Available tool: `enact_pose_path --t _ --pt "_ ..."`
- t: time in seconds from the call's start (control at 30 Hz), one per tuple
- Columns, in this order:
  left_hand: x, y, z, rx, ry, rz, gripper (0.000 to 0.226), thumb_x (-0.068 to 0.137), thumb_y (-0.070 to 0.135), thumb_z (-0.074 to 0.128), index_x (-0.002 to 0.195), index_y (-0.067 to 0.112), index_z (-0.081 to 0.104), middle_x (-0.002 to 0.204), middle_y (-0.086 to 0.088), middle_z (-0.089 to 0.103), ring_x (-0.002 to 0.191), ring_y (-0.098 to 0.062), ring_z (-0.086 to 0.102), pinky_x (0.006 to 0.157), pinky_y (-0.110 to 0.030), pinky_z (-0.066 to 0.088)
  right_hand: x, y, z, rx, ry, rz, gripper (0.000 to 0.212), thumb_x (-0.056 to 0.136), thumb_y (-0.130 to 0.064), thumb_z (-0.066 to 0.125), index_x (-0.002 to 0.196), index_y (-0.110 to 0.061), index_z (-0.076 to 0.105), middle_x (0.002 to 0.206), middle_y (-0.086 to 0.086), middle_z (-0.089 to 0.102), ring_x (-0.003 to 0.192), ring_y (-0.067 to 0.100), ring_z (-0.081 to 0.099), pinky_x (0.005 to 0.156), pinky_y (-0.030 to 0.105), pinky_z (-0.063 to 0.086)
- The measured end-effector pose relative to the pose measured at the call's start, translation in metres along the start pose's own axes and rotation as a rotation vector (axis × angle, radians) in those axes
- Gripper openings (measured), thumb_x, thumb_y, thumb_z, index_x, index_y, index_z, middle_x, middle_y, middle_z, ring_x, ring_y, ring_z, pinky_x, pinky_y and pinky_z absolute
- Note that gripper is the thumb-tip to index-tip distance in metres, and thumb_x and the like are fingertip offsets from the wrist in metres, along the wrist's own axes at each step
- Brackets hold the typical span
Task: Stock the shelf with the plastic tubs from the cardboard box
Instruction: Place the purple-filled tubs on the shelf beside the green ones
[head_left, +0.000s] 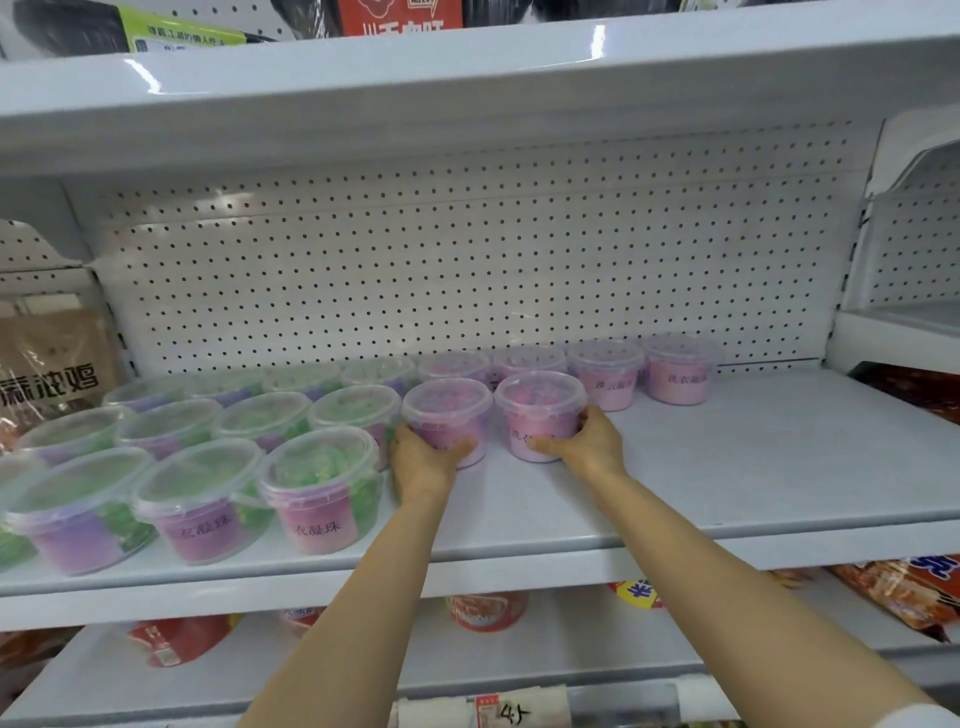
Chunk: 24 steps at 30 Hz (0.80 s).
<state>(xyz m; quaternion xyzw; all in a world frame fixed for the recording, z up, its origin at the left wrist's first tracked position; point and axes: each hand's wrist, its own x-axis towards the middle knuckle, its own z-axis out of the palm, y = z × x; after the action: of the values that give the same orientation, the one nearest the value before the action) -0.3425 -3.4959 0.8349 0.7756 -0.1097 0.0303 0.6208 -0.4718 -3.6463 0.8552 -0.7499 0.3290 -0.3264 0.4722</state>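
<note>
White metal store shelf (727, 467) with pegboard back. Left hand (423, 460) grips one clear lidded plastic tub of pink beads (447, 415); right hand (589, 441) grips a second pink tub (540, 410); fingers curled round each, both tubs resting on the shelf. Behind: back row of pink tubs (605, 374). Left: green-bead tubs (317, 483), three rows deep. Judged roughly half stocked; right side bare. Cardboard box not in view.

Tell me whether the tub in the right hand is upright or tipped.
Upright. The pink tub stands base down on the shelf, lid level on top, with the right hand gripping its side.
</note>
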Motion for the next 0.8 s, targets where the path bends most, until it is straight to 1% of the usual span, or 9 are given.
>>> enact_pose_path --t 0.17,0.37,0.5,0.6,0.67,0.73,0.8 --pt "0.003 -0.001 -0.001 0.013 -0.018 0.004 0.093 0.046 0.032 0.094 0.126 0.010 0.050 0.126 -0.009 0.061 0.114 -0.028 0.060 0.097 -0.044 0.050 0.000 0.002 0.001 -0.029 -0.003 -0.034 0.078 0.056 -0.026 0.091 0.122 -0.007 0.054 0.124 0.009 0.063 0.111 0.026 0.060 0.092 0.036 0.049" --pt "0.003 -0.001 -0.004 0.072 -0.030 0.019 0.092 0.050 0.034 0.093 0.127 0.007 0.050 0.127 -0.011 0.059 0.116 -0.030 0.058 0.098 -0.043 0.048 -0.002 0.002 0.001 -0.067 -0.006 -0.041 0.077 0.057 -0.030 0.090 0.123 -0.009 0.055 0.122 0.007 0.064 0.110 0.025 0.060 0.091 0.038 0.049" --pt "0.000 0.002 -0.006 0.134 -0.040 0.050 0.089 0.057 0.033 0.091 0.129 0.005 0.048 0.130 -0.013 0.057 0.119 -0.032 0.056 0.098 -0.042 0.047 -0.005 0.001 0.001 -0.084 0.002 -0.042 0.072 0.059 -0.029 0.089 0.119 -0.008 0.057 0.121 0.007 0.065 0.108 0.025 0.061 0.088 0.034 0.049" --pt "-0.003 0.003 -0.006 0.178 -0.070 0.069 0.088 0.063 0.032 0.088 0.134 0.004 0.044 0.132 -0.015 0.056 0.120 -0.033 0.054 0.098 -0.043 0.046 -0.009 0.000 -0.002 -0.118 0.005 -0.055 0.070 0.061 -0.030 0.088 0.120 -0.009 0.057 0.122 0.008 0.065 0.109 0.025 0.061 0.086 0.033 0.049" --pt "-0.009 0.003 -0.007 0.200 -0.092 0.094 0.093 0.063 0.033 0.087 0.138 0.004 0.040 0.132 -0.016 0.056 0.119 -0.034 0.055 0.096 -0.042 0.047 -0.014 0.000 -0.006 -0.169 0.022 -0.069 0.071 0.064 -0.032 0.086 0.123 -0.009 0.056 0.124 0.010 0.064 0.111 0.027 0.060 0.085 0.032 0.047" --pt "-0.019 0.003 -0.012 0.231 -0.112 0.133 0.100 0.063 0.034 0.086 0.142 0.003 0.033 0.134 -0.017 0.054 0.119 -0.034 0.054 0.096 -0.042 0.047 -0.022 -0.002 -0.012 -0.241 0.052 -0.081 0.074 0.068 -0.036 0.083 0.130 -0.010 0.052 0.126 0.012 0.062 0.115 0.030 0.057 0.087 0.033 0.046" --pt "-0.028 0.005 -0.018 0.257 -0.145 0.165 0.100 0.067 0.030 0.084 0.144 0.000 0.028 0.136 -0.019 0.050 0.121 -0.035 0.052 0.097 -0.042 0.045 -0.032 -0.005 -0.018 -0.304 0.090 -0.105 0.076 0.070 -0.040 0.080 0.133 -0.013 0.048 0.126 0.014 0.062 0.116 0.032 0.057 0.089 0.036 0.048"
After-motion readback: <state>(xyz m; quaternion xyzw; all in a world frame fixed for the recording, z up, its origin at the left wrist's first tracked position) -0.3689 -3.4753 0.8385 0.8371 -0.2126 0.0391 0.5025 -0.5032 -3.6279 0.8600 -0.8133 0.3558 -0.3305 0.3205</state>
